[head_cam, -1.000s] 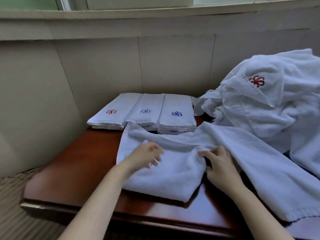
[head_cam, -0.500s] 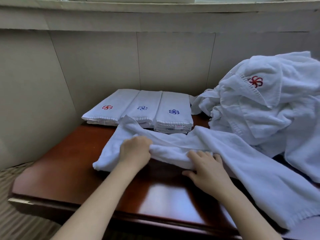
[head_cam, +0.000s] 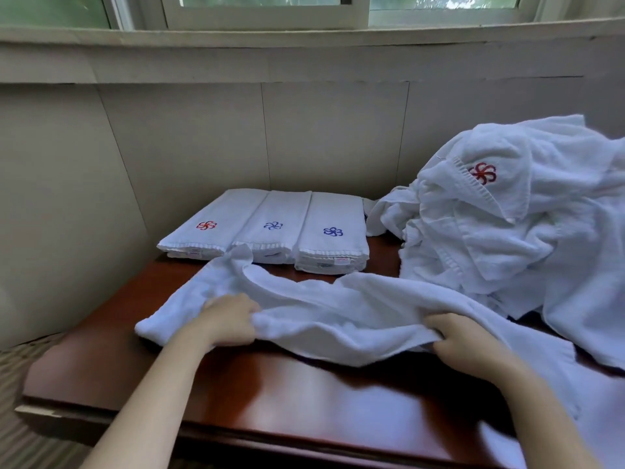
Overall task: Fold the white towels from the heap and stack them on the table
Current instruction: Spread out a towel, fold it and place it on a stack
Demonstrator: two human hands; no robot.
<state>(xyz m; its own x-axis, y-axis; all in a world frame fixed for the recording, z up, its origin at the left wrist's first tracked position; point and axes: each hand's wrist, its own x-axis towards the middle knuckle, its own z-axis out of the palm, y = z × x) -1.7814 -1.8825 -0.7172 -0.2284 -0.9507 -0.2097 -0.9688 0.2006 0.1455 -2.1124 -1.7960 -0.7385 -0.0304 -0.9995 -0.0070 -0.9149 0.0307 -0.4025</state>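
A fold looks to be in hand: the left hand [head_cam: 227,320] and right hand [head_cam: 466,340] each grip the near edge of one towel [head_cam: 338,309] spread across the table [head_cam: 304,394], fingers curled into the cloth. Next, likely, the edge must be carried toward 12 o'clock, level, corners matched. The towel runs between the hands and trails off toward 4 o'clock. The stacks [head_cam: 270,228] sit at 12 o'clock, the heap [head_cam: 507,214] at 2 o'clock.

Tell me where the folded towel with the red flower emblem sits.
In the head view, the red-emblem folded towel is leftmost in the row of three folded towels at the table's far edge, against the wall, beside a blue-emblem towel.
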